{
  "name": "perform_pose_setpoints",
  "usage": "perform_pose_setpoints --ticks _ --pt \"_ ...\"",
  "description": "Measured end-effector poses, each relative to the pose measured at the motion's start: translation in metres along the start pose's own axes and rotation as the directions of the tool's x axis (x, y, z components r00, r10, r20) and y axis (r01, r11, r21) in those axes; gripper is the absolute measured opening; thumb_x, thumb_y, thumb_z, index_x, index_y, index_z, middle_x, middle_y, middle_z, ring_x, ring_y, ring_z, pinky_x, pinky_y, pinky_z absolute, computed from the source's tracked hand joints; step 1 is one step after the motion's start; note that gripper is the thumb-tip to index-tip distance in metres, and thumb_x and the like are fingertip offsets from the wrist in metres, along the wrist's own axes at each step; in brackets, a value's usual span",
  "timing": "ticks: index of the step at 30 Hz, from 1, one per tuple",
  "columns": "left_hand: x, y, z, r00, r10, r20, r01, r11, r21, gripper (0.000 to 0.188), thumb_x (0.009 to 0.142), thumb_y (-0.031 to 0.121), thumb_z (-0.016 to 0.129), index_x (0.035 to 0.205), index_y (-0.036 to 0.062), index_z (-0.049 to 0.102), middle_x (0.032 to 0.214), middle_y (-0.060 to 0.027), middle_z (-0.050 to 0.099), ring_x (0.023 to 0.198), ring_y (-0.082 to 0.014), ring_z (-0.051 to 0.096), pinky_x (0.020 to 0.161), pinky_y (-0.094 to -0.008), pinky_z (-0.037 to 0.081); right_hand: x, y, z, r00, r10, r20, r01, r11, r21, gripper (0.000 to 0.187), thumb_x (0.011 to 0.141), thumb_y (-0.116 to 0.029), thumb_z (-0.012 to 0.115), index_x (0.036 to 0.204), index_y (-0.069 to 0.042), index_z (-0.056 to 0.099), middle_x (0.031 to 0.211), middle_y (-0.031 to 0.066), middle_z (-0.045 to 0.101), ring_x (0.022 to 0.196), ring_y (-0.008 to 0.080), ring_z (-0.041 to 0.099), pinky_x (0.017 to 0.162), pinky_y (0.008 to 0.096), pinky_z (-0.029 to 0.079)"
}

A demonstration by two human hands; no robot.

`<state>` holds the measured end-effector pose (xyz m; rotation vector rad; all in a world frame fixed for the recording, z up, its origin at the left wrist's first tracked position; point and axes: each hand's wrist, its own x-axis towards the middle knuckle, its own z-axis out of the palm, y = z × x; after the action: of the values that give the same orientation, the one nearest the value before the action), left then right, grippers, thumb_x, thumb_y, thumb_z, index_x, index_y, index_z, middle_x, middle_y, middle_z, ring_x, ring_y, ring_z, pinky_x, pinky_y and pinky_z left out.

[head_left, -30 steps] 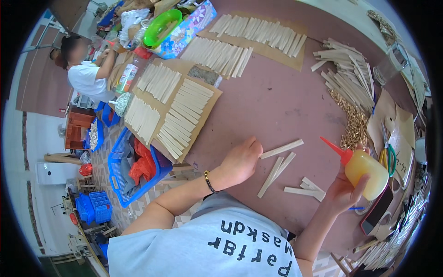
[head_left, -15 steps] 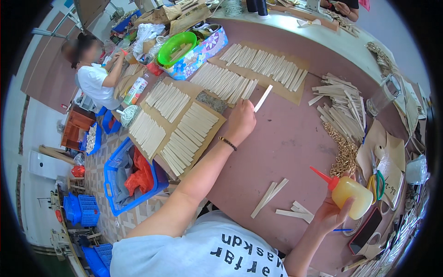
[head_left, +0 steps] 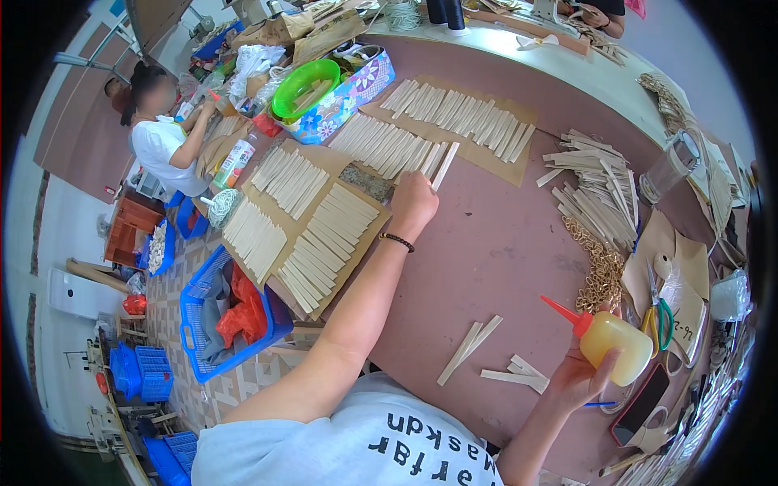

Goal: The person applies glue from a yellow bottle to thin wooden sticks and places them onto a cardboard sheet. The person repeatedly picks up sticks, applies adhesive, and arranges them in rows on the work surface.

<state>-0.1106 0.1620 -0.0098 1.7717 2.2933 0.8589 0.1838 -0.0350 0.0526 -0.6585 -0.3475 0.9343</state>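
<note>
My left hand (head_left: 415,201), a beaded bracelet on its wrist, pinches the lower end of a pale flat strip (head_left: 446,164). That strip lies alongside the right end of a row of like strips (head_left: 381,146). Another row (head_left: 462,115) sits on brown paper beyond it, and several more strips (head_left: 328,243) rest on a brown board to the left. In my right hand (head_left: 574,379) is a squeeze bottle (head_left: 620,347) of yellowish liquid, its red nozzle tilted up to the left. Loose strips (head_left: 470,350) lie on the table between my arms.
A heap of strips (head_left: 596,186) and gold-coloured chain (head_left: 596,263) lie at the right, near scissors (head_left: 658,312) and a phone (head_left: 640,405). A green bowl (head_left: 304,87) sits in a flowered box at the far left. Beside the table stands a blue basket (head_left: 193,324). A co-worker (head_left: 166,146) works at left.
My left hand has moved slightly left and nearer the row, bringing the strip from out over the bare table to the row's right end. The right hand still holds the bottle.
</note>
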Motion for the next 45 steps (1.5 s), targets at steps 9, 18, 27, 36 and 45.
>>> perform_pose_setpoints --ticks 9,18,27,36,45 --pt "0.005 -0.011 0.001 1.000 0.025 0.013 -0.025 0.999 -0.026 0.006 0.073 0.005 0.058 0.071 -0.0007 0.060 0.073 -0.0205 0.062 0.072 -0.0363 0.061 0.066 -0.0411 0.049 0.001 0.000 -0.001 1.000 -0.024 -0.011 0.024 0.999 0.026 0.057 0.089 -0.027 0.057 0.130 0.003 0.033 0.131 0.0188 0.042 0.122 0.0335 0.045 0.094 0.0448 0.048" --pt "-0.010 0.006 -0.021 0.997 0.071 0.026 -0.070 0.997 -0.024 0.016 0.076 0.006 0.056 0.089 -0.0012 0.049 0.087 -0.0220 0.055 0.087 -0.0388 0.055 0.077 -0.0449 0.044 0.004 -0.006 -0.009 1.000 -0.003 -0.028 0.007 0.990 0.142 0.055 0.090 -0.025 0.055 0.132 0.002 0.031 0.130 0.0224 0.043 0.122 0.0362 0.043 0.097 0.0473 0.046" --pt "-0.187 0.047 -0.082 0.814 0.414 0.407 -0.355 0.910 -0.215 0.019 0.078 0.019 0.068 0.083 0.0066 0.054 0.075 -0.0082 0.052 0.068 -0.0262 0.053 0.063 -0.0372 0.042 0.009 -0.006 -0.005 0.997 0.062 -0.047 -0.051 0.977 0.209 0.055 0.091 -0.028 0.054 0.133 -0.002 0.028 0.129 0.0231 0.041 0.123 0.0398 0.041 0.095 0.0520 0.046" --pt "-0.200 0.059 -0.071 0.737 0.534 0.413 -0.432 0.843 -0.319 0.013 0.076 0.011 0.065 0.084 0.0089 0.055 0.076 -0.0047 0.051 0.073 -0.0241 0.051 0.070 -0.0370 0.035 0.008 -0.004 -0.004 0.996 0.087 -0.012 -0.082 0.970 0.227 0.054 0.091 -0.027 0.054 0.131 -0.001 0.028 0.129 0.0238 0.040 0.123 0.0399 0.040 0.094 0.0520 0.047" --pt "-0.132 0.083 -0.023 0.828 0.463 0.316 -0.224 0.791 -0.570 0.019 0.078 0.003 0.062 0.096 0.0027 0.055 0.088 -0.0098 0.060 0.067 -0.0228 0.057 0.057 -0.0324 0.046 0.011 0.001 -0.004 0.998 0.064 -0.013 -0.062 0.985 0.161 0.052 0.090 -0.026 0.055 0.129 -0.001 0.032 0.126 0.0219 0.044 0.121 0.0386 0.044 0.091 0.0508 0.049"
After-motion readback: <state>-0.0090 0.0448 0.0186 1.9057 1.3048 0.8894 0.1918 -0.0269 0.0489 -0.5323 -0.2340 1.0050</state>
